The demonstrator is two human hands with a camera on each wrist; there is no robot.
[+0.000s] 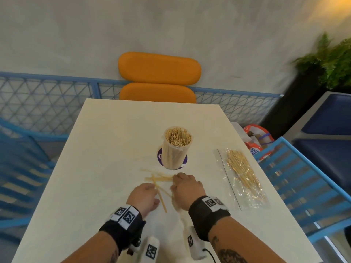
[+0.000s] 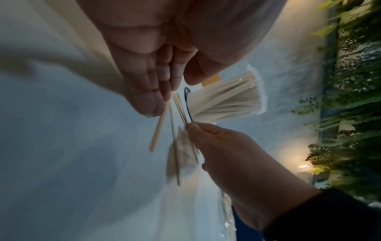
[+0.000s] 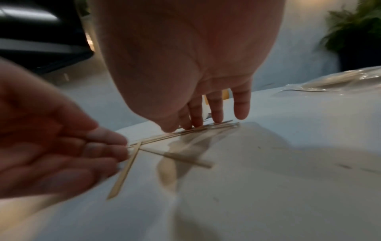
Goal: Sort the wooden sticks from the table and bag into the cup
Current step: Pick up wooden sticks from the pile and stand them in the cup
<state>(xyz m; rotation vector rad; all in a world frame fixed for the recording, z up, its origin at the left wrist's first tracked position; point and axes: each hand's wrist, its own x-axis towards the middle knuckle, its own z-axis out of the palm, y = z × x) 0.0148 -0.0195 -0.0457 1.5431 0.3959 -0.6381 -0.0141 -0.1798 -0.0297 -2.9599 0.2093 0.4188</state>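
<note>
Several loose wooden sticks (image 1: 158, 179) lie crossed on the white table (image 1: 114, 130), just in front of the clear cup (image 1: 177, 149), which stands upright and packed with sticks. My right hand (image 1: 186, 188) is over their right ends, thumb and fingertips (image 3: 216, 117) pinching a few thin sticks (image 3: 181, 133) against the table. My left hand (image 1: 145, 196) is beside it, with loosely bent fingers (image 2: 148, 101) touching the sticks' near ends (image 2: 158, 128). A clear plastic bag (image 1: 245, 179) with more sticks lies flat to the right, away from both hands.
A purple round sticker (image 1: 184, 161) lies under the cup. An orange chair (image 1: 159, 76) stands behind the table's far edge and blue chairs (image 1: 303, 177) flank it. A shopping bag (image 1: 258, 137) and a potted plant (image 1: 332, 59) are at the right.
</note>
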